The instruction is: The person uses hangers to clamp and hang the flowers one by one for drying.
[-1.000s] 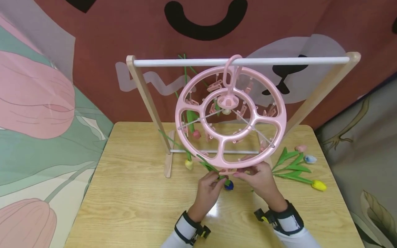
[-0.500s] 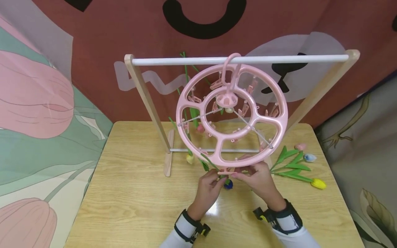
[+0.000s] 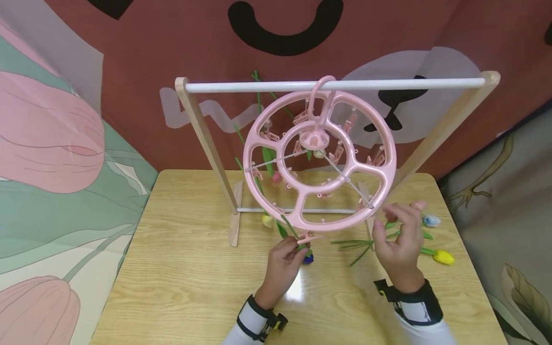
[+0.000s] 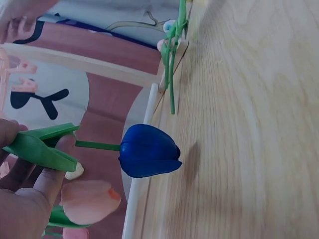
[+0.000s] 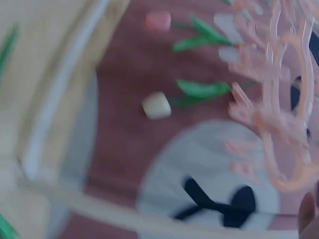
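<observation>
My left hand [image 3: 281, 268] pinches an artificial blue tulip [image 4: 149, 152] by its green leaves, blossom pointing down. A pink clothespin [image 3: 309, 238] on the near rim of the round pink drying hanger [image 3: 329, 226] sits right at its fingertips; whether the clip bites the stem cannot be made out. My right hand [image 3: 401, 247] is off to the right above the tulips on the table, fingers loosely bent and holding nothing. A white tulip [image 5: 157, 105] and a pink tulip [image 5: 158, 21] hang blossom down from the hanger's clips in the right wrist view.
The hanger hooks over the white rail [image 3: 241, 86] of a wooden stand [image 3: 202, 143]. On the table's right lie a yellow tulip [image 3: 443, 257] and a light-blue tulip [image 3: 431, 221]. A pale yellow tulip [image 3: 268, 220] hangs near the left of the hanger.
My right hand has let go of the clothespin at the rim and moved right, over the lying tulips. My left hand, still with the blue tulip, has shifted slightly left; the hanger has swung a little.
</observation>
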Demonstrator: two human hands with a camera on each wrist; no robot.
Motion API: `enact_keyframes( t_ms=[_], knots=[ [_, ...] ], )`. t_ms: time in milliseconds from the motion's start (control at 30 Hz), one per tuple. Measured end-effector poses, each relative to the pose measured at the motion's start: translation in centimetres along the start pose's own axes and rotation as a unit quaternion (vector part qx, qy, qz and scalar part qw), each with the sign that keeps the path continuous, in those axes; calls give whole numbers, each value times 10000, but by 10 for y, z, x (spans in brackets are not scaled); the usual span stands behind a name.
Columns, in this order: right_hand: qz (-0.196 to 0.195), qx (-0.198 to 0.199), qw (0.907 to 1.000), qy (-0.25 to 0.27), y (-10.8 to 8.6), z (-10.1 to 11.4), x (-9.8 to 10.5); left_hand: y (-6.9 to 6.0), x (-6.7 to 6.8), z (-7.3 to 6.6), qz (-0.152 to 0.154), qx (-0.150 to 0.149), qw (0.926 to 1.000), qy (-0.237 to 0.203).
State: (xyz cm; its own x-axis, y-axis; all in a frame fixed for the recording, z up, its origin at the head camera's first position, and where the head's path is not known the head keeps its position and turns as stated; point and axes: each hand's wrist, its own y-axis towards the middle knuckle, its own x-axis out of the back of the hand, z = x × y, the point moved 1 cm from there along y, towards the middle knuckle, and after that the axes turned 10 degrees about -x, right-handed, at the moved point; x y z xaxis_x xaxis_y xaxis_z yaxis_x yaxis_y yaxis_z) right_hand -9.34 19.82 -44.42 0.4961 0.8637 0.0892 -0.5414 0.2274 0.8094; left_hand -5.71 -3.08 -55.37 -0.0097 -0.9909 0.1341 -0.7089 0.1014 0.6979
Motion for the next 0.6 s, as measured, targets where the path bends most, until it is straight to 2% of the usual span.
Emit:
enact_keyframes(
  t_ms=[33,100,200,267,367,433,600],
  knots=[
    [-24,161,9990,-406,6,1,1,0,2,1,-18,17,10000,7],
    [245,548,9919,-1123,18,2,4,-1,6,2,-65,77,9999,10],
    [982,873,9778,-1630,29,-2,9,-2,12,4,-109,229,9996,107],
    [1368,1070,9668,-1872,33,-3,14,-3,16,4,-159,447,9989,33],
    [1772,1251,9528,-2122,32,-2,17,-3,24,4,-288,855,9959,-115],
    [1875,1405,9488,-2119,30,1,17,-2,29,4,-376,1073,9934,-143],
    [1662,1810,9539,-1723,23,13,11,6,41,-5,-479,1227,9913,75]
  ],
)
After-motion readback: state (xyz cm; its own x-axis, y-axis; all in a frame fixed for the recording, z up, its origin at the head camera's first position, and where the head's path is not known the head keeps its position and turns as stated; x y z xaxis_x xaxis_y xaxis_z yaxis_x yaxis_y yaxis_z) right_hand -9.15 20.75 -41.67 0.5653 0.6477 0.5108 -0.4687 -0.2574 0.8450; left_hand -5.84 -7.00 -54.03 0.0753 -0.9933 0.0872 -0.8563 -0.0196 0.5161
